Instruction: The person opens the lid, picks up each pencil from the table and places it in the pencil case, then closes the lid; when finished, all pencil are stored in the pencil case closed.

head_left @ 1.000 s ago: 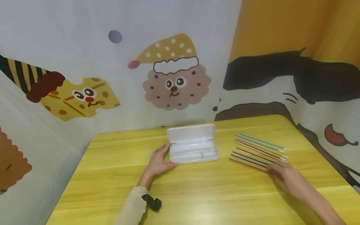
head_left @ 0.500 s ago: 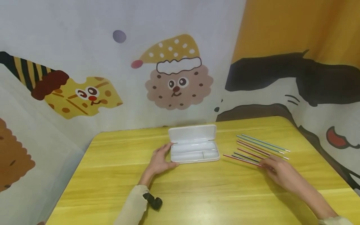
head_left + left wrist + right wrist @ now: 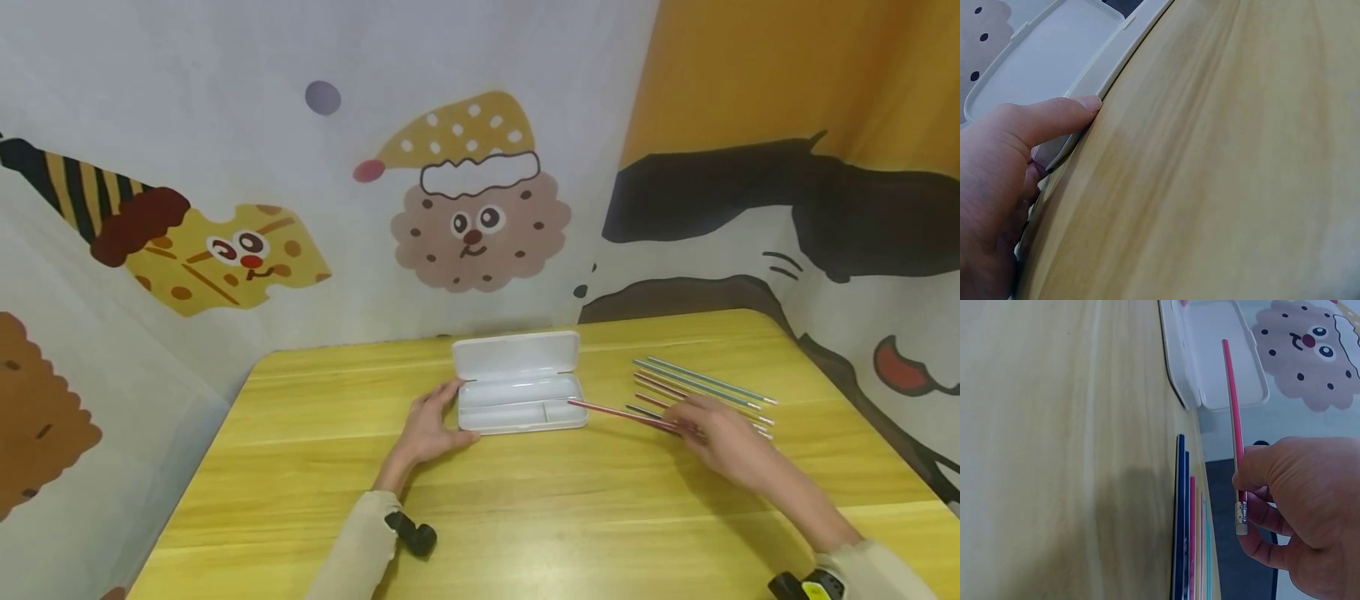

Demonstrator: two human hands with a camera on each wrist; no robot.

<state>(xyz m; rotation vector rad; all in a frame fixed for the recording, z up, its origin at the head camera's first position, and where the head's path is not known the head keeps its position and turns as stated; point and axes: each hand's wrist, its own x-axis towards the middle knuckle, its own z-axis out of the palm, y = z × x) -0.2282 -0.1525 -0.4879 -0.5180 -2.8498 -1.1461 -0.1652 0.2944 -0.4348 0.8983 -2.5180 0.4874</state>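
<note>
A white pencil case [image 3: 502, 417] stands with its lid raised on the table. My left hand [image 3: 429, 429] grips its left end, the thumb at the front corner and fingers along the side. In the left wrist view the thumb [image 3: 1054, 119] presses the case's front edge. My right hand [image 3: 723, 437] pinches a red pencil [image 3: 1234, 403] near its eraser end, held above the table. Its other tip reaches over the right end of the case in the head view. Several pencils [image 3: 705, 379], blue, red and dark, lie side by side beyond the right hand.
The yellow wood-grain table [image 3: 555, 517] ends at the back against a cartoon-printed curtain [image 3: 360, 275]. Small black devices sit on the left sleeve [image 3: 356, 546] and the right sleeve [image 3: 877, 571].
My right hand has lifted the red pencil from the row and moved it left towards the case. The left hand stays on the case; the view has shifted slightly.
</note>
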